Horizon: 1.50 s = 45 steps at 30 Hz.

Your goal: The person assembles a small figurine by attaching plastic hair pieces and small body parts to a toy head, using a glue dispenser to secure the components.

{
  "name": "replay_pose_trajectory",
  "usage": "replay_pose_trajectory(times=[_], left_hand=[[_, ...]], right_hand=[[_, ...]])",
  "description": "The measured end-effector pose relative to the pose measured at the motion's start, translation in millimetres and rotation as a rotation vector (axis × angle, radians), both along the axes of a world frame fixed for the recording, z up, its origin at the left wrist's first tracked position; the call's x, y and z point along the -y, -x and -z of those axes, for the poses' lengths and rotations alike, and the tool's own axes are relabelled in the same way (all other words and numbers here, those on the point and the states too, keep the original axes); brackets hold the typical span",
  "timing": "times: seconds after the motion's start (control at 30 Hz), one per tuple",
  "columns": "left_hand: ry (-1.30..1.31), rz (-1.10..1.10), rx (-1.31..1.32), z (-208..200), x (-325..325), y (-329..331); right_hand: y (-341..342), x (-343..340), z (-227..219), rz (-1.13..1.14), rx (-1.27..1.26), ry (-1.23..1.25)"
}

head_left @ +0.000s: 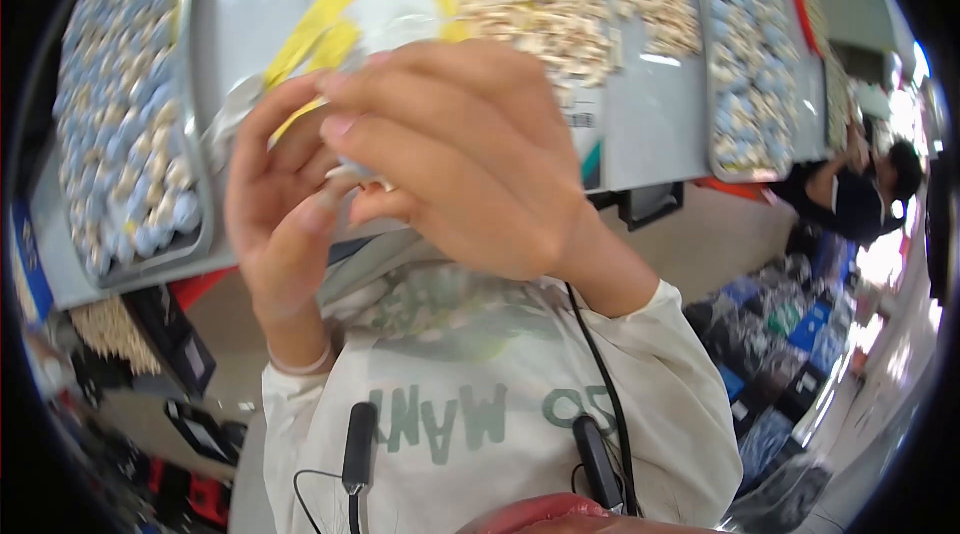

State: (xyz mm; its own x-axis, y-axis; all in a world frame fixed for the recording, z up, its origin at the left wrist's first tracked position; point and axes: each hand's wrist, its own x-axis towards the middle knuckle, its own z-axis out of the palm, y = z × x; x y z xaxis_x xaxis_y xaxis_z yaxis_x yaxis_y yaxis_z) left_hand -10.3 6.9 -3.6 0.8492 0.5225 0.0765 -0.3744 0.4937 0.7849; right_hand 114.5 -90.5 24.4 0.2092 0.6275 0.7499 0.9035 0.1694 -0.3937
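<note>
My left hand (282, 199) and my right hand (470, 139) come together above the near edge of the table. Between the fingertips of both is a small white-and-blue piece (352, 173), mostly covered by the fingers, so its exact kind cannot be made out. The left thumb presses on it from below, while the right hand's fingers curl over it. Just beyond the hands lie bright yellow strips (320, 29) and a heap of small beige pieces (535, 9). A crumpled translucent wrapping (238, 104) is beside my left hand.
Metal trays full of rounded blue and cream pieces stand at left (125, 124) and right (750, 64). A smaller beige heap (660, 9) lies on the grey table (650, 139). Another person (850, 184) is at far right, near bagged goods (780, 344). A black cable (600, 364) hangs before me.
</note>
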Motion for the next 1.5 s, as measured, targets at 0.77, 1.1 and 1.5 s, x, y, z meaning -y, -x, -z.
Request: replay_pose_trajectory(times=[0.77, 1.1, 1.5], left_hand=[[-1.045, -0.347, -0.165, -28, -36, 49], [-1.64, -0.377, -1.403, -34, -107, 94], [-1.575, -0.607, -1.098, -26, -103, 51]], right_hand=[[-174, 170, -20, 0.873, 0.335, 0.647], [-143, 125, -39, 0.731, 0.071, 0.583], [-137, 84, -20, 0.555, 0.077, 0.716]])
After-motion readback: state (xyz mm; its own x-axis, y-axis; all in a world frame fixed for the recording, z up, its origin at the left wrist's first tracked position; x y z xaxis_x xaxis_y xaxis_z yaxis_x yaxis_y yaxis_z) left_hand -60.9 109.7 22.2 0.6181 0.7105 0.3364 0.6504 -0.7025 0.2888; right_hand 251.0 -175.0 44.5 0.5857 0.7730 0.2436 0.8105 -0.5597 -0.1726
